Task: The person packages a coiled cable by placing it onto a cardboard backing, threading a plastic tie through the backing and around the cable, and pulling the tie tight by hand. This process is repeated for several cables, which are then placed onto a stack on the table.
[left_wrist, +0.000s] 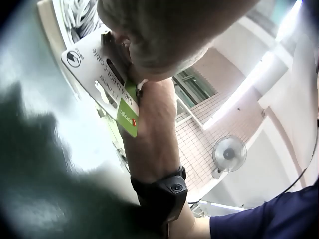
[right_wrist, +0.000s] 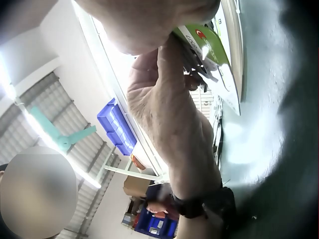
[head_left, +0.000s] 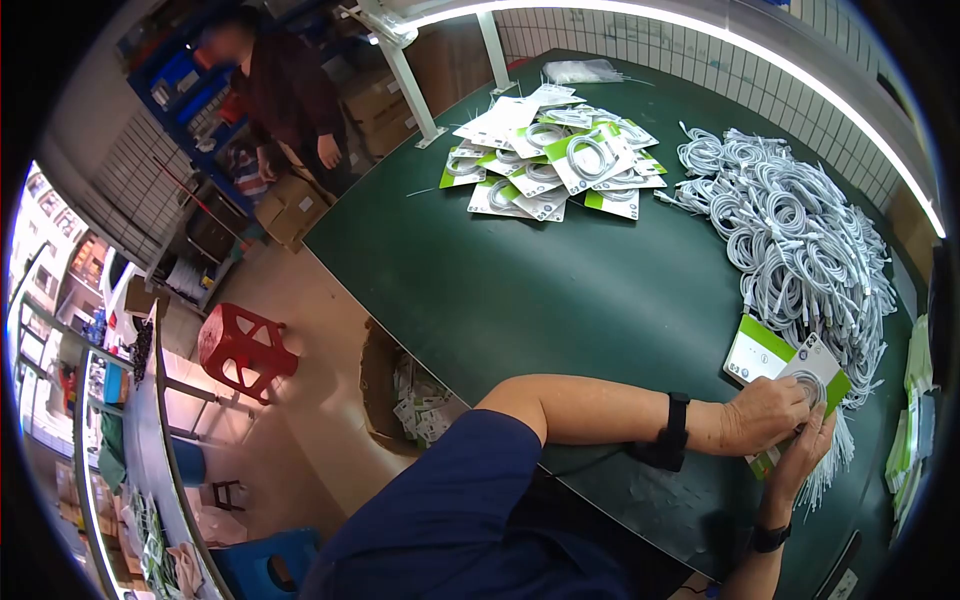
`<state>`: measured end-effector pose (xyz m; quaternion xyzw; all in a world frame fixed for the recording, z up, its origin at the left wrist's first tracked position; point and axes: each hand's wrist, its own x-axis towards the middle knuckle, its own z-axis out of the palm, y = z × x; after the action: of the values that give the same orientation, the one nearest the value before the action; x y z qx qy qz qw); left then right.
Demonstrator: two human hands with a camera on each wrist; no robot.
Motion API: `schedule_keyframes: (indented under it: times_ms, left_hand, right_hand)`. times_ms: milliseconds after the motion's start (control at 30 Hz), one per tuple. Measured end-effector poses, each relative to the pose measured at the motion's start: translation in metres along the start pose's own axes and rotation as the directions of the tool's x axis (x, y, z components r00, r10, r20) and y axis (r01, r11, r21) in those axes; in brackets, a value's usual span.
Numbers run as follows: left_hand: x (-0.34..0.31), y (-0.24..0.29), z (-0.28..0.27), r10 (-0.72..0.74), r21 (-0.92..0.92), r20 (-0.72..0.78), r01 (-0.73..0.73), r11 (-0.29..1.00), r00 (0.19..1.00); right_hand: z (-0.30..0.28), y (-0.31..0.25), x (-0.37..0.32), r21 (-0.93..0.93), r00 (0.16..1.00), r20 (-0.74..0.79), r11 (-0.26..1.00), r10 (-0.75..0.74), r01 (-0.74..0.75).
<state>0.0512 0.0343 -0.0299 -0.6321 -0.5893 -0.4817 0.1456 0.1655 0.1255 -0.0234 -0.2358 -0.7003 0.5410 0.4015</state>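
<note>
A white and green card [head_left: 820, 358] [left_wrist: 102, 82] [right_wrist: 212, 47] with a coiled white cable [head_left: 808, 386] is held between both hands at the table's right side. My left hand [head_left: 765, 415] [left_wrist: 164, 35] [right_wrist: 174, 109] has bent fingers on the card and coil. From below, my right hand [head_left: 799, 458] [left_wrist: 154, 112] [right_wrist: 144, 22] grips the card's lower edge, thumb and fingers close to the left fingertips. Exact fingertip contact is partly hidden. Another green and white card [head_left: 752, 350] lies just left of the held one.
A large heap of coiled white cables [head_left: 800, 225] lies beyond the hands. Carded cables [head_left: 550, 160] are piled at the table's far side, near a plastic bag [head_left: 582, 71]. A person [head_left: 290, 95] stands beyond the table; a red stool [head_left: 245, 350] is on the floor.
</note>
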Motion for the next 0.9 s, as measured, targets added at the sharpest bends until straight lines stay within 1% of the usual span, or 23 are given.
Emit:
schedule_keyframes:
  times_ms: [67, 167, 233, 267, 300, 333, 400, 433, 467, 500, 533, 567, 633, 700, 767, 800, 900]
  left_hand:
    - [0.003, -0.007, -0.002, 0.085, 0.013, 0.033, -0.086, 0.996, 0.996]
    - [0.009, -0.009, -0.029, 0.213, 0.071, 0.142, -0.224, 0.972, 0.967]
    - [0.008, -0.016, -0.029, 0.209, 0.054, 0.191, -0.223, 0.973, 0.959]
    - [0.007, -0.019, -0.029, 0.244, 0.042, 0.188, -0.256, 0.966, 0.951]
    - [0.004, -0.025, -0.026, 0.258, 0.006, 0.187, -0.264, 0.965, 0.948]
    - [0.005, -0.028, -0.029, 0.265, -0.027, 0.223, -0.266, 0.964, 0.938]
    - [0.006, -0.037, -0.034, 0.269, -0.075, 0.295, -0.259, 0.963, 0.917]
    - [0.006, -0.038, -0.032, 0.22, -0.072, 0.306, -0.208, 0.975, 0.926]
    - [0.009, -0.041, -0.037, 0.232, -0.136, 0.316, -0.198, 0.971, 0.92]
    - [0.014, -0.035, -0.046, 0.167, -0.183, 0.306, -0.114, 0.977, 0.937]
    - [0.018, -0.035, -0.049, 0.17, -0.195, 0.248, -0.123, 0.973, 0.954]
    - [0.021, -0.028, -0.053, 0.139, -0.22, 0.191, -0.096, 0.971, 0.972]
    - [0.024, -0.022, -0.06, 0.013, -0.272, 0.083, 0.01, 0.962, 0.996]
    - [0.029, -0.016, -0.067, -0.135, -0.277, -0.036, 0.12, 0.953, 0.99]
    - [0.027, -0.015, -0.068, -0.35, -0.342, 0.027, 0.337, 0.877, 0.936]
    - [0.026, -0.016, -0.067, -0.452, -0.366, 0.059, 0.441, 0.819, 0.89]
    - [0.024, -0.025, -0.057, -0.522, -0.502, 0.232, 0.561, 0.658, 0.821]
  right_hand:
    - [-0.001, -0.005, 0.003, 0.025, 1.0, -0.011, 1.0, 0.015, -0.015]
    - [-0.014, 0.003, 0.011, 0.019, 0.999, 0.01, 0.999, 0.051, -0.051]
    - [-0.002, -0.002, 0.005, 0.055, 0.999, 0.008, 0.998, 0.036, -0.036]
    - [-0.004, 0.004, 0.006, 0.062, 1.0, 0.018, 0.998, 0.026, -0.027]
    - [-0.003, 0.003, 0.005, 0.032, 0.999, 0.022, 0.999, 0.025, -0.026]
    - [0.004, -0.003, 0.003, 0.0, 1.0, -0.01, 1.0, 0.021, -0.021]
    - [0.0, 0.01, 0.005, -0.15, 0.999, -0.029, 0.989, -0.022, 0.017]
    - [-0.001, 0.013, 0.005, -0.082, 0.999, -0.035, 0.996, 0.028, -0.031]
    - [0.004, 0.003, 0.005, -0.059, 0.998, -0.043, 0.997, 0.042, -0.045]
    - [-0.004, 0.018, 0.007, -0.081, 0.998, -0.042, 0.995, 0.047, -0.05]
    - [0.001, 0.007, 0.006, 0.069, 0.997, -0.037, 0.995, 0.069, -0.066]
    - [0.005, 0.001, 0.006, 0.225, 0.997, -0.028, 0.972, 0.077, -0.069]
    - [0.001, -0.001, 0.007, 0.306, 0.997, -0.032, 0.95, 0.065, -0.052]
    - [-0.004, -0.005, 0.008, 0.251, 0.999, -0.046, 0.968, 0.018, -0.006]
    - [-0.008, -0.004, 0.01, 0.226, 0.998, -0.053, 0.974, -0.019, 0.03]
    - [-0.009, -0.007, 0.011, 0.211, 0.998, -0.05, 0.976, -0.038, 0.048]
    - [-0.007, -0.022, 0.003, 0.197, 1.0, -0.013, 0.98, -0.021, 0.023]
